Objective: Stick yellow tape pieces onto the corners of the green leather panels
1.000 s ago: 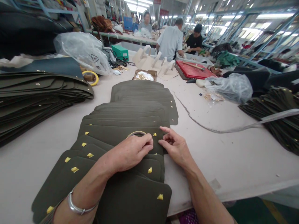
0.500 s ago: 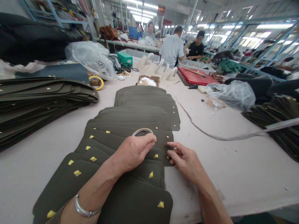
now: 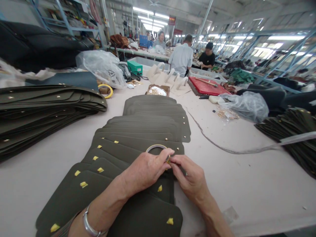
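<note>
My left hand (image 3: 150, 168) grips a roll of yellow tape (image 3: 156, 146), whose ring stands up above the fingers. Close against it, my right hand (image 3: 189, 174) pinches at the tape beside the left fingertips; the exact bit between its fingers is hidden. Both hands are over a fanned row of dark olive panels (image 3: 138, 131) with rounded corners. Small yellow tape pieces (image 3: 84, 184) are stuck on the nearer panels. Gold-coloured studs (image 3: 177, 149) show along the right edges of the farther ones.
A stack of olive panels (image 3: 49, 112) lies at left, another bundle (image 3: 288, 135) at right. Beyond the row are a box of gold studs (image 3: 158, 90), a red board (image 3: 206, 86) and plastic bags (image 3: 101, 67). A cord (image 3: 214, 144) crosses the table. Several people work farther back.
My right hand has moved left to meet my left hand at the tape roll, its fingers closing into a pinch. My left hand and the roll have shifted slightly right and down.
</note>
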The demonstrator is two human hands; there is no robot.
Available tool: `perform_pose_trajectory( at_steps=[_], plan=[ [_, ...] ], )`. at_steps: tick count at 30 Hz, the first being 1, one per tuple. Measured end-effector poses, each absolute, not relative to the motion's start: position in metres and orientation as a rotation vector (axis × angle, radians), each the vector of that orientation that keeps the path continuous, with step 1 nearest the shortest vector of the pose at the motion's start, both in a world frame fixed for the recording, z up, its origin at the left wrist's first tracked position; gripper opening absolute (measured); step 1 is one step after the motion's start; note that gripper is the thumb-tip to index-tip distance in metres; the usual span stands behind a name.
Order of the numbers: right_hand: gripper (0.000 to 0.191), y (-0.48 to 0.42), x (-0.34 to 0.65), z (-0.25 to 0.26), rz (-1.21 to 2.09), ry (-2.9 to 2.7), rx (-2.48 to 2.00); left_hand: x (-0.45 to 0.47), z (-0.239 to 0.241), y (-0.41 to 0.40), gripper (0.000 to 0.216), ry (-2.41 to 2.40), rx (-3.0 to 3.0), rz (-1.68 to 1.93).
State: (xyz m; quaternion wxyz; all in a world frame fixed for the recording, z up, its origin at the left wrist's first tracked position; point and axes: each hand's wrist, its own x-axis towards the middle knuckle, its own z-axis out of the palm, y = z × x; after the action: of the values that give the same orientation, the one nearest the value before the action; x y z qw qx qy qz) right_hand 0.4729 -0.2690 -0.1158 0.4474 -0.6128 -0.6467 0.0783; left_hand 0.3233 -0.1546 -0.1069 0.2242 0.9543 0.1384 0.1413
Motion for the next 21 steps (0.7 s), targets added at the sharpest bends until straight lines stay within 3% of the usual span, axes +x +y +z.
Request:
perform_pose_trajectory(
  at_steps=[9, 12, 17, 21],
  plan=[
    [0.018, -0.268, 0.466, -0.122, -0.06, -1.592, -1.679, 0.322, -0.105, -0.155, 0.012, 0.368, 2.583, 0.383],
    [0.017, -0.269, 0.462, -0.122, -0.062, -1.525, -1.694, 0.322, -0.106, -0.154, 0.015, 0.361, 2.613, 0.441],
    [0.014, -0.264, 0.457, -0.118, 0.475, -1.023, -1.671, 0.324, -0.104, -0.161, 0.023, 0.289, 2.705, 0.66],
    [0.027, -0.261, 0.473, -0.118, 0.849, -0.624, -1.544, 0.327, -0.106, -0.164, 0.021, 0.256, 2.711, 0.745]
  ],
)
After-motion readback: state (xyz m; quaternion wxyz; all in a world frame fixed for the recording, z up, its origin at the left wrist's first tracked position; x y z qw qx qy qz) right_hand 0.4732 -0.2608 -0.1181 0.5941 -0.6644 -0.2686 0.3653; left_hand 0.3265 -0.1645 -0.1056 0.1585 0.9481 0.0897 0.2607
